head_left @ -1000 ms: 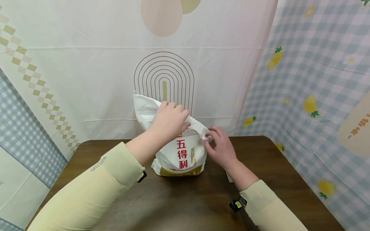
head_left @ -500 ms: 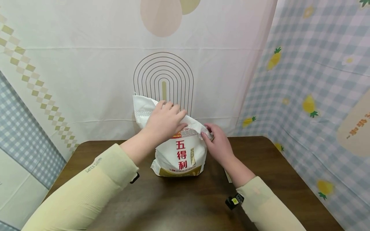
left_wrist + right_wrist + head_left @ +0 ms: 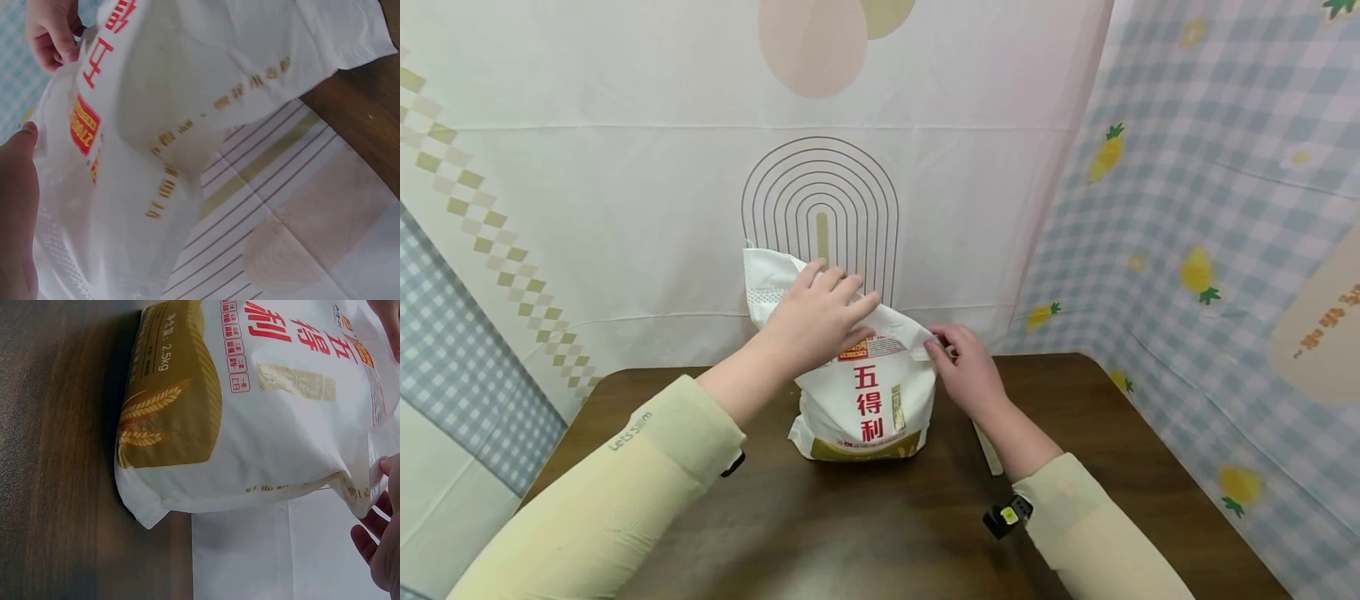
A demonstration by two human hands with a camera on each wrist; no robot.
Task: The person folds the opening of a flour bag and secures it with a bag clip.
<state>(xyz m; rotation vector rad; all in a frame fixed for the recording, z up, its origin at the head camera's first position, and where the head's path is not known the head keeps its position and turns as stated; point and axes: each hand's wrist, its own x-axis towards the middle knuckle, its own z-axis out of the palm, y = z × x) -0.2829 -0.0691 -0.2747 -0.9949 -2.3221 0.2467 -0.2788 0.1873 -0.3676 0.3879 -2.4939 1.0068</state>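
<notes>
A white flour bag [image 3: 865,412] with red lettering and a gold base stands upright on the table, its top edge slanting down to the right. Across the upper front lies my left hand [image 3: 812,321], fingers spread and nearly straight over the slanted edge. My right hand [image 3: 972,375] pinches the bag's upper right corner between thumb and fingers. In the right wrist view, the bag [image 3: 281,431] shows wheat ears and "2.5kg", and the right thumb and fingers meet at its corner. The left wrist view shows the bag's creased side and my left thumb [image 3: 25,140] beside it.
The dark wooden table [image 3: 865,533] extends in front of the bag. A thin pale strip [image 3: 987,450] lies right of it, partly behind the right forearm. A white patterned curtain [image 3: 625,208] hangs close behind, and a checked curtain [image 3: 1172,192] hangs on the right.
The left hand has shifted slightly left and its fingers have spread. The right hand's thumb and fingers have changed their hold on the corner, and the folded edge there looks flatter.
</notes>
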